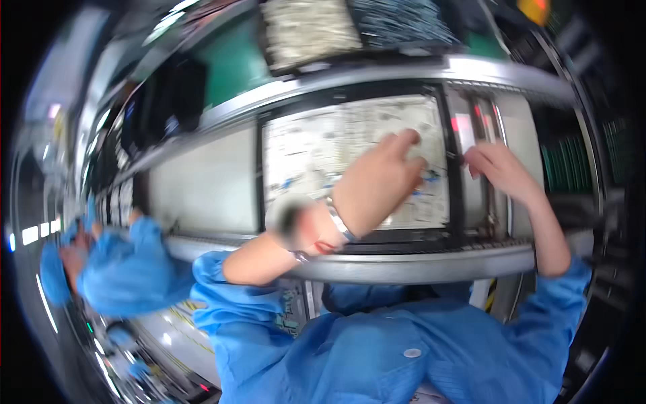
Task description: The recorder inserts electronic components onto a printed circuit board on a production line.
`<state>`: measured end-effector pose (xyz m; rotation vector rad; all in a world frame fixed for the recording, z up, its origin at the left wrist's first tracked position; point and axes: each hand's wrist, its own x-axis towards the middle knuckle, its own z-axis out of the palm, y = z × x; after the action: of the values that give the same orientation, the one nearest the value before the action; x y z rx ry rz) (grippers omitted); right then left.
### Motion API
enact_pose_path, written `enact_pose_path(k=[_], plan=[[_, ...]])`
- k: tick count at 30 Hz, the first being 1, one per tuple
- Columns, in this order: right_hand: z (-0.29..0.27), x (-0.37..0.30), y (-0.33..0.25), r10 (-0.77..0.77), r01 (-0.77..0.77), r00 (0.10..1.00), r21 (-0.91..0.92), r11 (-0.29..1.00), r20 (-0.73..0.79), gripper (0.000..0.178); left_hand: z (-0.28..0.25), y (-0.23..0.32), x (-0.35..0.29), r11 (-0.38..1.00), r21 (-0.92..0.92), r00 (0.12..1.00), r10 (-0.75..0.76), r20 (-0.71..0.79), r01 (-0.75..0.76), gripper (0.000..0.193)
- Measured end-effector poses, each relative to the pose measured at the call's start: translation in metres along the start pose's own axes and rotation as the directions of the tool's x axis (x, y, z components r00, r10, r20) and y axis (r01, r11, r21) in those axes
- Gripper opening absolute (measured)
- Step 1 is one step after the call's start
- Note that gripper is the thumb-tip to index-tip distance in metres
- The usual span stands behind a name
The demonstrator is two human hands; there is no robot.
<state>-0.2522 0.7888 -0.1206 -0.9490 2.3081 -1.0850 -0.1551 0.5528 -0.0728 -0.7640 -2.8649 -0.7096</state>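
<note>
My left hand point(380, 178) reaches over a white panel point(303, 145) set in a black frame point(261, 168). Its fingers are curled, and whatever they may hold is hidden and blurred. A bracelet and a red cord circle that wrist. Small dark and blue parts dot the panel, too smeared to name. Just past the frame's right side, my right hand point(498, 168) hovers near a metal rail point(490, 124), its fingers bent together toward the left. Nothing can be made out between them.
Beyond the conveyor's far rail point(377, 73) stand a bin of pale parts point(309, 30) and one of blue-grey parts point(404, 23). Green boards point(565, 165) stand in a rack at right. A co-worker in blue point(128, 269) works at left. The near rail point(404, 268) runs before me.
</note>
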Motion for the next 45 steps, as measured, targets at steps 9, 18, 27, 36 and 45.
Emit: enact_pose_path(k=[9,18,27,36,45], plan=[[0.033,0.015,-0.042,0.063,-0.108,0.99,-0.4,0.91,-0.126,0.047,-0.072,-0.012,-0.243,0.686,-0.219,0.36,-0.594,-0.72,0.694,0.018],[0.184,0.136,-0.103,-0.284,0.312,0.884,-0.016,0.95,0.37,0.059,0.05,-0.028,-0.542,-0.426,0.002,-0.403,-0.857,-0.321,0.905,0.04],[0.164,0.123,-0.176,-0.399,0.434,0.901,-0.362,0.825,0.173,0.05,0.077,-0.006,-0.531,-0.234,0.022,-0.177,-0.789,-0.589,0.972,0.017],[0.199,0.066,-0.223,-0.655,0.677,0.624,0.125,0.726,0.425,0.048,-0.016,0.109,-0.388,0.107,0.243,0.265,-0.447,-0.855,0.964,0.02],[0.174,-0.032,-0.205,-0.661,0.577,0.75,0.483,0.659,0.006,0.016,-0.086,0.132,-0.307,0.68,0.426,0.65,-0.098,-0.754,0.597,0.029]])
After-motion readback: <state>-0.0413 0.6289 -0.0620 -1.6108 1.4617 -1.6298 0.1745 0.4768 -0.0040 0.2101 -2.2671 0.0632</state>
